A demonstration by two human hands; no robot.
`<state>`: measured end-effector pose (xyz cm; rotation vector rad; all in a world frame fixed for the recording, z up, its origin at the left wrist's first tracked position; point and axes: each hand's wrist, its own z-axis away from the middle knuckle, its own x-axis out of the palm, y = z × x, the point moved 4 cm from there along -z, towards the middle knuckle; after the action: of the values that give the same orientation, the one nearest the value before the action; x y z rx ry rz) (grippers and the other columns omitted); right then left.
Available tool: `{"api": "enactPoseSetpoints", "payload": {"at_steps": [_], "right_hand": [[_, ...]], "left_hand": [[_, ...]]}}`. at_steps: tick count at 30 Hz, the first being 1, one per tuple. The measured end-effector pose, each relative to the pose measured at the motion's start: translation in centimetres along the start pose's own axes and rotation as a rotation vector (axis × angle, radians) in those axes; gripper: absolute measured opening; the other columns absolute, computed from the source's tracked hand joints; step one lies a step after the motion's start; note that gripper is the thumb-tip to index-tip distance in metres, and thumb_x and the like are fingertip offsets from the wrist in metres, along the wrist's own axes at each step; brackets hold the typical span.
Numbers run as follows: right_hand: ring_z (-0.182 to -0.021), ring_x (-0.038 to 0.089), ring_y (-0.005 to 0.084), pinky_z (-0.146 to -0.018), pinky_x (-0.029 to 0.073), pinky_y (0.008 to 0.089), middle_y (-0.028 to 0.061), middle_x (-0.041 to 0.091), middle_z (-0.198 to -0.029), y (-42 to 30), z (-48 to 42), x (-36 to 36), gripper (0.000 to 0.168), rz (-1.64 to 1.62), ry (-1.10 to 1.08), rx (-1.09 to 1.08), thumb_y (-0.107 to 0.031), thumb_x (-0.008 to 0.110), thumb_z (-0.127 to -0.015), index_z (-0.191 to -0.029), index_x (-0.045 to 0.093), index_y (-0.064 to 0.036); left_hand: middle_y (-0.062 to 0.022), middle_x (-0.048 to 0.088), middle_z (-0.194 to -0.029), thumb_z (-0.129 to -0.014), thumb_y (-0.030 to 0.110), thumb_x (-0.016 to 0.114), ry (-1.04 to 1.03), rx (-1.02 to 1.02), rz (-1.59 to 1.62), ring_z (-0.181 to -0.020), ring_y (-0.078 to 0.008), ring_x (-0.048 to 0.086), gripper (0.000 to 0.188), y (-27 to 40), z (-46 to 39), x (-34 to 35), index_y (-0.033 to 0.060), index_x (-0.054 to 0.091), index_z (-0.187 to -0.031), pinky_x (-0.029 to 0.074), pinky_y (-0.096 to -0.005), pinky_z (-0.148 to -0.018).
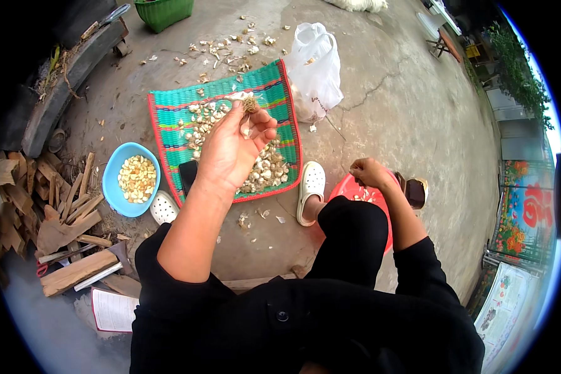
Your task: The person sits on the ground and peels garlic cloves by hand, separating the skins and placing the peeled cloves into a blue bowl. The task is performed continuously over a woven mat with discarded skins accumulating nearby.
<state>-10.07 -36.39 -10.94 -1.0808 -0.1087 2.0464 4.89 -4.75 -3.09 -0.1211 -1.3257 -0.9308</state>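
My left hand is raised over a green woven mat with red edging. Between its thumb and fingers is a part of a garlic bulb with dry roots and papery skin, and a single clove hangs against the palm. Below lie many small garlic bulbs and a pile of loose garlic; my forearm hides some of the mat. My right hand, fingers bent together, is above a red plastic basin holding a few pale cloves. Whether it holds anything is hidden.
A light-blue bowl of peeled cloves stands left of the mat. A black flat object lies on the mat. Behind are a white plastic bag, garlic scraps and a green basket. Split firewood is heaped at left.
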Motion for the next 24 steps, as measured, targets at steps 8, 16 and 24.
{"api": "enactPoseSetpoints", "payload": {"at_steps": [8,16,24], "right_hand": [[-0.078,0.064,0.022,-0.072,0.05,0.0313,0.0134,0.067,-0.087,0.9,0.9,-2.7,0.025,0.141,0.371,-0.104,-0.013,0.063,-0.076,-0.1,0.066,-0.006],[-0.074,0.061,0.0191,-0.063,0.049,0.0298,0.0065,0.06,-0.085,-29.1,10.0,0.1,0.017,-0.236,0.527,-1.132,0.004,0.064,-0.073,-0.088,0.064,-0.004],[-0.08,0.062,0.0236,-0.076,0.052,0.0337,0.0073,0.061,-0.085,-29.7,8.6,4.1,0.03,-0.033,0.618,-1.209,0.004,0.068,-0.063,-0.091,0.066,-0.006]], "left_hand": [[-0.0203,0.059,-0.104,-0.097,0.025,0.04,-0.067,-0.021,0.043,-0.101,-0.0285,0.057,0.029,-0.2,0.5,1.3,-0.0019,0.052,-0.096,0.047,-0.0377,-0.088],[-0.0204,0.059,-0.106,-0.094,0.02,0.041,-0.044,0.152,-0.113,-0.1,-0.025,0.058,0.024,2.0,0.7,0.8,-0.0012,0.051,-0.098,0.048,-0.0369,-0.088],[-0.0225,0.056,-0.112,-0.089,0.026,0.036,-0.093,0.045,-0.024,-0.104,-0.0296,0.056,0.043,2.7,1.6,1.0,-0.0086,0.051,-0.109,0.042,-0.0397,-0.096]]}}
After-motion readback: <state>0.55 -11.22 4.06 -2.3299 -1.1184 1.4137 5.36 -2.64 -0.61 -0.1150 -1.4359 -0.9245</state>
